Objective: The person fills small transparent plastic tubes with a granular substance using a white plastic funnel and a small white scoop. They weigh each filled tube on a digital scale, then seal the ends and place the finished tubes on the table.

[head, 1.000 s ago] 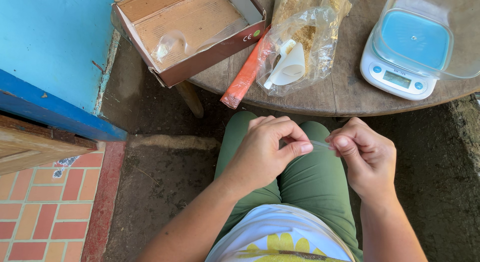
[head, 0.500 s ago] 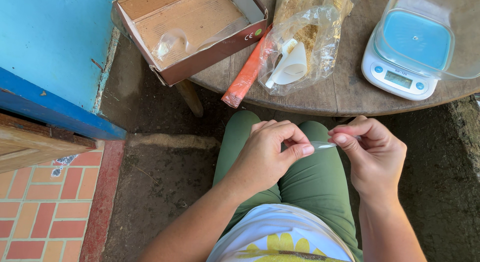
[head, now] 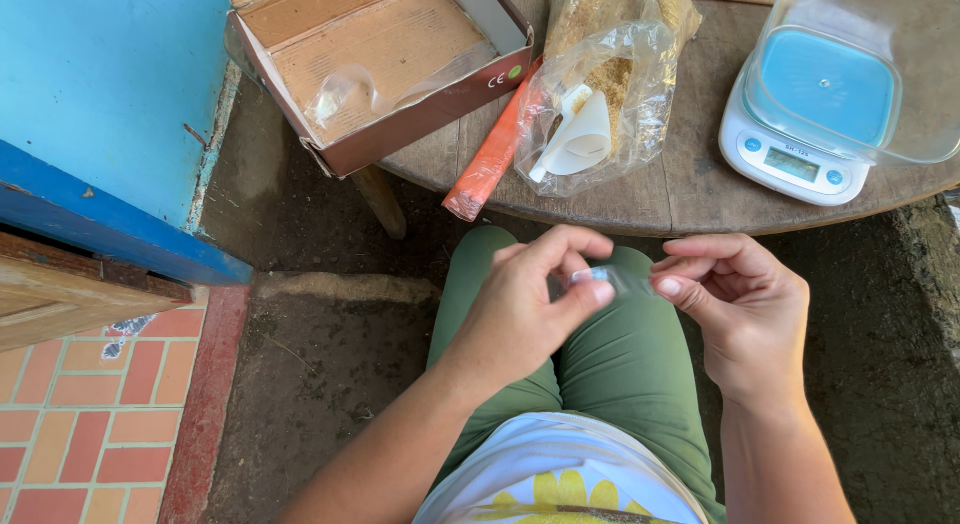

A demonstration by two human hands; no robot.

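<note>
Over my lap in green trousers, my left hand (head: 525, 309) and my right hand (head: 735, 309) both pinch a small clear plastic bag (head: 612, 277) stretched between their fingertips. The left thumb and forefinger grip its left end, the right ones its right end. The bag is tiny and see-through; I cannot tell what is in it. Both hands hover just below the near edge of a round wooden table (head: 690, 189).
On the table lie an open cardboard box (head: 385, 69) with clear plastic inside, an orange packet (head: 490, 159), a clear bag of brown grains with a white scoop (head: 600, 84), and a white kitchen scale under a clear bowl (head: 830, 114). A blue wall (head: 110, 114) stands left.
Both hands have stayed over the lap, drifting slightly right, while the fingers keep working the small clear bag between them.
</note>
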